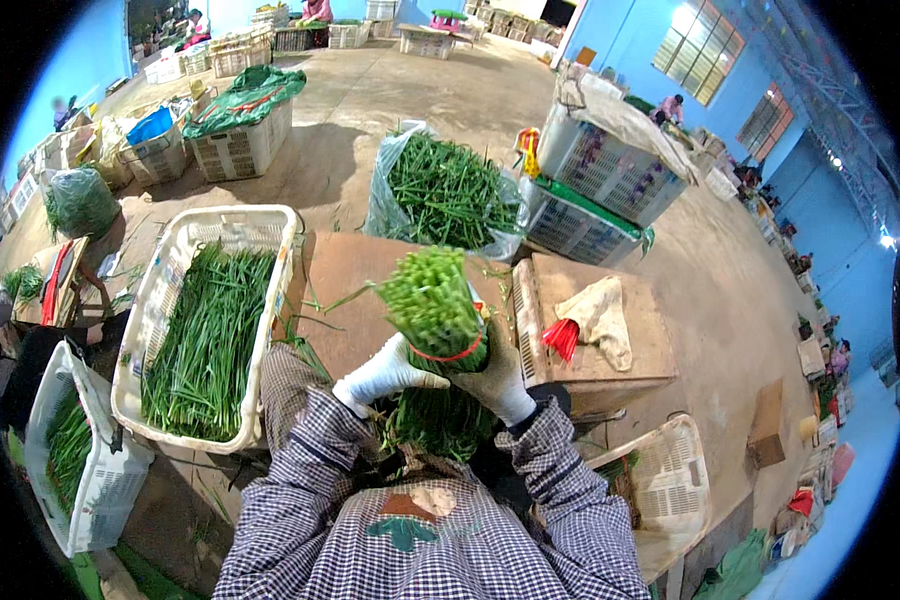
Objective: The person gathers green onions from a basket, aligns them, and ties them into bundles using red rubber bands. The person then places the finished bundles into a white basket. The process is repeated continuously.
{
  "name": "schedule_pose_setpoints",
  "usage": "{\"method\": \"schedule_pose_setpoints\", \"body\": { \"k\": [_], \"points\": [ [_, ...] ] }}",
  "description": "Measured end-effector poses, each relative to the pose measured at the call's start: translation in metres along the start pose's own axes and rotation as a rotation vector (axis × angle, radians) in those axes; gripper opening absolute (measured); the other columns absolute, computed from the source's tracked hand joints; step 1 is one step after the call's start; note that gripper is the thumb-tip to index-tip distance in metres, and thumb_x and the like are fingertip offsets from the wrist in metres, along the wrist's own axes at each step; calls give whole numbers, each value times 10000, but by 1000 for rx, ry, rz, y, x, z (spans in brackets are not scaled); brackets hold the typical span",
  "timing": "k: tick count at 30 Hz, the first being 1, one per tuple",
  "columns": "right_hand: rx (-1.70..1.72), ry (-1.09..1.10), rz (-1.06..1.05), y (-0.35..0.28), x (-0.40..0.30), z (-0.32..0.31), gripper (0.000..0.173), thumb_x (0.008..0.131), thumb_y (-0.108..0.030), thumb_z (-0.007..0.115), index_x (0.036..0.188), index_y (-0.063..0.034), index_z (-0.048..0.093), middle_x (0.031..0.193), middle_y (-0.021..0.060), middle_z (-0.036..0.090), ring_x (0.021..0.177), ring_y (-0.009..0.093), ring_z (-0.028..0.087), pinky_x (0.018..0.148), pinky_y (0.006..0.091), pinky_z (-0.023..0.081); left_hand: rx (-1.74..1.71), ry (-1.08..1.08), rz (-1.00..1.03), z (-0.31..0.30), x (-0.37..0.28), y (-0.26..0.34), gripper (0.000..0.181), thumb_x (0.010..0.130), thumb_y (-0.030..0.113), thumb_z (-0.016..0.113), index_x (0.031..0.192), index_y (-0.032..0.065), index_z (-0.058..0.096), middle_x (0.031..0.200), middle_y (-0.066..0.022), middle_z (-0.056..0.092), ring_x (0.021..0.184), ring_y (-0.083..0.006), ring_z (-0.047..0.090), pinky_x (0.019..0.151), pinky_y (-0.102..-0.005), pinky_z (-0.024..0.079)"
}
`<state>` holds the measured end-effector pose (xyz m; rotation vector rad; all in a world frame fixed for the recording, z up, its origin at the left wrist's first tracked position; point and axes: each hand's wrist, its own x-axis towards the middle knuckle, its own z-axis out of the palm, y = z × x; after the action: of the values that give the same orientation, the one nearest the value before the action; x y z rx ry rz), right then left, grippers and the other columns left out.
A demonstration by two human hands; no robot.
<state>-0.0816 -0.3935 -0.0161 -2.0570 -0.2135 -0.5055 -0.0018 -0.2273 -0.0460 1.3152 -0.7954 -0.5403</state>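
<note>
A thick bundle of green stalks, bound with a red band, is held between my two gloved hands. My left hand, in a white glove, grips its left side just below the band. My right hand, in a dirtier glove, holds the right side. The pale cut ends face up and away from me, while dark leaves hang towards my lap. Behind the bundle lies a brown board with a few loose leaves on it.
A white plastic crate of long green leaves stands at the left. Beyond the board is an open plastic bag of greens. On a box at the right lie a cloth and red strips. Stacked crates stand behind it.
</note>
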Motion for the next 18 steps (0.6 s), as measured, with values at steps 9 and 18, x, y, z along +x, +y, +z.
{"method": "schedule_pose_setpoints", "body": {
  "k": [9, 18],
  "points": [
    [385, -82, 165, 15, -22, -38, 1185, 468, -54, 842, 1391, -95, 100, 1385, 93, 256, 1251, 219, 308, 1016, 400, 325, -226, -23, 46, 25, 12, -18, 905, 601, 76, 797, 1328, 13, 261, 1289, -98, 415, 1187, -195, 396, 1006, -334, 318],
    [64, 628, 195, 27, -106, -27, 1266, 444, -273, 867, 1378, -60, 40, 1372, 135, 245, 1248, 262, 301, 1028, 380, 292, -347, -88, 29, 154, 64, 7, 559, 721, 91, 704, 1190, 11, 410, 1080, -89, 553, 977, -175, 540, 858, -317, 448]
  ]
}}
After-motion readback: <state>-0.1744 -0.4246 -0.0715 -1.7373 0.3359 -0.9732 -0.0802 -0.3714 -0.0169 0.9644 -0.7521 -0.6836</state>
